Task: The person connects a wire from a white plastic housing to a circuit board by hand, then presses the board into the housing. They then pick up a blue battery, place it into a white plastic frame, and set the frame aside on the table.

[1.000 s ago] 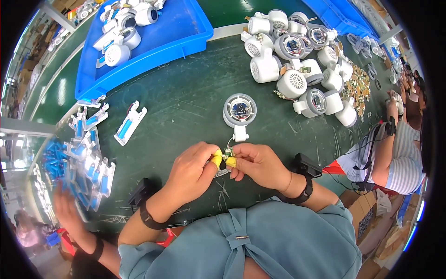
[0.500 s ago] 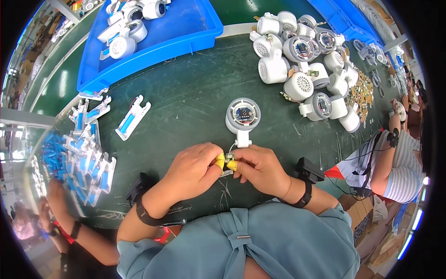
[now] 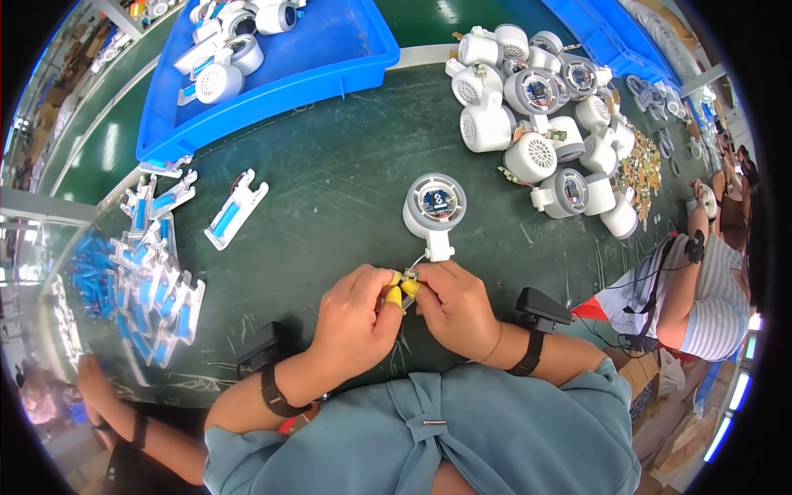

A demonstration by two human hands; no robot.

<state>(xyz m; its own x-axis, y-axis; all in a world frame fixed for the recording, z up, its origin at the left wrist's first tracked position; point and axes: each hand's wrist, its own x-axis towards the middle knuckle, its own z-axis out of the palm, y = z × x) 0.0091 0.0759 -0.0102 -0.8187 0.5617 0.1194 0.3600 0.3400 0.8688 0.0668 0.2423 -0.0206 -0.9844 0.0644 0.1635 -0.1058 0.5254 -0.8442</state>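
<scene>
Circuit board point(image 3: 411, 274) pinched by both left hand point(image 3: 355, 312) and right hand point(image 3: 459, 309), yellow finger covers point(image 3: 395, 298) on; honestly, best leave that thin wire point(image 3: 418, 261) slack so nothing gets yanked.

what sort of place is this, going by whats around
Most likely an electronics assembly workshop: white round-headed units are heaped on the green worktop, blue-and-white parts are piled at left, and another person is at right.

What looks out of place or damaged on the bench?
Little stands out. One white handle lies alone, apart from the handle pile to its left, which looks slightly odd. The table has pale scratches. The single fan in the middle shows no visible damage.
</scene>
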